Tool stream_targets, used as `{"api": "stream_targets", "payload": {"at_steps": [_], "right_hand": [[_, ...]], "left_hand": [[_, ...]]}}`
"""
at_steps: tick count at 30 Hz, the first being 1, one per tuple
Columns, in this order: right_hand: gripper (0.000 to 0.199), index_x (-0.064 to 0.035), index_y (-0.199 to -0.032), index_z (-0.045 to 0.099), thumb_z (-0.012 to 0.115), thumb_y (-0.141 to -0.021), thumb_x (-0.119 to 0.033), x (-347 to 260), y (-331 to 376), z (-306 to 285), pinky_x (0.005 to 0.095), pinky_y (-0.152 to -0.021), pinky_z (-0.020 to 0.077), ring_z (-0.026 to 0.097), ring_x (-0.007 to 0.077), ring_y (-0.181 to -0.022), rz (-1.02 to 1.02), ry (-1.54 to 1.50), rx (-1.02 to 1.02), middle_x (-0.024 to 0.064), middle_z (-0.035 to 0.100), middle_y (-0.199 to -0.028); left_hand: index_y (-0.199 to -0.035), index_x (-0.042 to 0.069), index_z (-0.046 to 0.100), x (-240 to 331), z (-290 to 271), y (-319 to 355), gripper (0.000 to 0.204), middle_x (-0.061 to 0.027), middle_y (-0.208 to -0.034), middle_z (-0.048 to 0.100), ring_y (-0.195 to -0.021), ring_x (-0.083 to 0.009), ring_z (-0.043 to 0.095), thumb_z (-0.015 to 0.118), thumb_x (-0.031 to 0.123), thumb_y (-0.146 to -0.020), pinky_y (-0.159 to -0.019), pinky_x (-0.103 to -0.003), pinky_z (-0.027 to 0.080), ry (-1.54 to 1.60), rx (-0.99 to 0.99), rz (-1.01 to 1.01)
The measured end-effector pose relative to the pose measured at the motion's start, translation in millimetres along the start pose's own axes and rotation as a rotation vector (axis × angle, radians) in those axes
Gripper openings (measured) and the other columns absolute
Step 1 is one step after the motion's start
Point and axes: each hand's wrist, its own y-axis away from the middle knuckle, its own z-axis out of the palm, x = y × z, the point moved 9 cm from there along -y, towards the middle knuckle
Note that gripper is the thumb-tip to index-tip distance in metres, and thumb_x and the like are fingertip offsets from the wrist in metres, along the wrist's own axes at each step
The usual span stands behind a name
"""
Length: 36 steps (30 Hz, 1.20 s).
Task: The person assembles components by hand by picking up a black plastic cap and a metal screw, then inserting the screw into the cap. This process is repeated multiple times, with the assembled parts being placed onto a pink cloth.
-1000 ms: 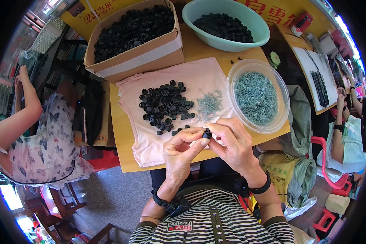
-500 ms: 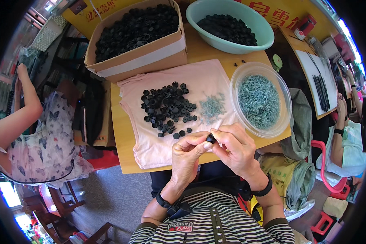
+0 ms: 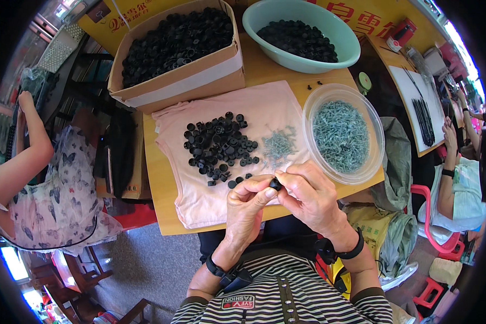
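Observation:
Between the fingertips of both hands, above the front edge of the pink cloth (image 3: pixel 200 202), is a small round black plastic cap (image 3: pixel 275 184). My left hand (image 3: pixel 248 201) pinches it from one side with thumb and forefinger. On the other side my right hand (image 3: pixel 308 195) has its fingers closed against the same cap; whether they also hold a screw is hidden. Beyond the hands, a loose heap of black plastic caps (image 3: pixel 216 143) lies on the cloth. A small pile of silvery screws (image 3: pixel 278 144) sits to its right.
A clear round tub (image 3: pixel 382 144) full of screws stands right of the cloth. Behind it are a mint-green basin (image 3: pixel 313 66) and a cardboard box (image 3: pixel 186 83), both holding black parts. Other people sit left and right; a pink stool (image 3: pixel 427 216) is at the right.
The whole view has shifted slightly. Both hands still hold the black cap together, which has turned a little between the fingers.

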Motion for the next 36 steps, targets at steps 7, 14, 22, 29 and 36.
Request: {"api": "stream_targets", "payload": {"at_steps": [7, 14, 22, 29, 36], "right_hand": [[0.033, 0.0005, -0.095, 0.063, 0.075, -0.064, 0.001, -4.3, 7.9, 1.9, 0.0329, -0.066, 0.0511, 0.060, 0.0256, -0.078, -0.020, 0.006, -0.012, 0.0095, 0.059, -0.090], [0.018, -0.0032, -0.093, 0.063, 0.070, -0.078, -0.011, 65.6, -55.9, -21.7, 0.0359, -0.066, 0.0485, 0.060, 0.0289, -0.074, 0.248, 0.206, -0.045, 0.0120, 0.058, -0.083], [0.024, -0.0018, -0.098, 0.064, 0.068, -0.082, -0.019, 147.5, -120.4, -46.2, 0.0391, -0.076, 0.0491, 0.064, 0.0294, -0.083, 0.355, 0.573, 0.152, 0.0125, 0.064, -0.091], [0.018, -0.0052, -0.096, 0.063, 0.066, -0.080, -0.013, 53.8, -36.4, 50.2, 0.0366, -0.073, 0.0504, 0.063, 0.0271, -0.087, 0.363, 0.041, -0.454, 0.0102, 0.062, -0.091], [0.014, -0.0037, -0.091, 0.060, 0.065, -0.077, -0.004, 33.3, 7.3, 83.5, 0.0376, -0.070, 0.0495, 0.061, 0.0296, -0.084, 0.252, 0.014, -0.327, 0.0098, 0.059, -0.088]], "left_hand": [[-0.095, 0.003, 0.068, -5.8, -2.0, 3.2, 0.016, -0.0136, -0.109, 0.065, -0.101, -0.0170, 0.061, 0.066, -0.006, -0.082, -0.090, -0.031, 0.050, 0.018, -0.007, -0.005], [-0.107, -0.001, 0.063, 62.4, -6.8, -4.5, 0.022, -0.0130, -0.103, 0.066, -0.091, -0.0203, 0.065, 0.054, 0.016, -0.097, -0.080, -0.032, 0.052, -0.497, 0.156, 0.370], [-0.101, -0.005, 0.066, 94.0, -34.0, 7.7, 0.017, -0.0115, -0.091, 0.067, -0.075, -0.0150, 0.064, 0.058, 0.007, -0.094, -0.066, -0.025, 0.052, -0.780, 0.197, 0.363], [-0.106, -0.003, 0.065, 82.9, -47.0, 13.3, 0.018, -0.0101, -0.091, 0.068, -0.079, -0.0134, 0.064, 0.059, 0.006, -0.093, -0.067, -0.023, 0.050, -0.983, 0.207, 0.234], [-0.104, -0.002, 0.067, 81.4, -30.2, 11.1, 0.016, -0.0065, -0.092, 0.066, -0.076, -0.0096, 0.063, 0.064, 0.003, -0.089, -0.068, -0.021, 0.048, -1.008, 0.202, 0.261]]}}
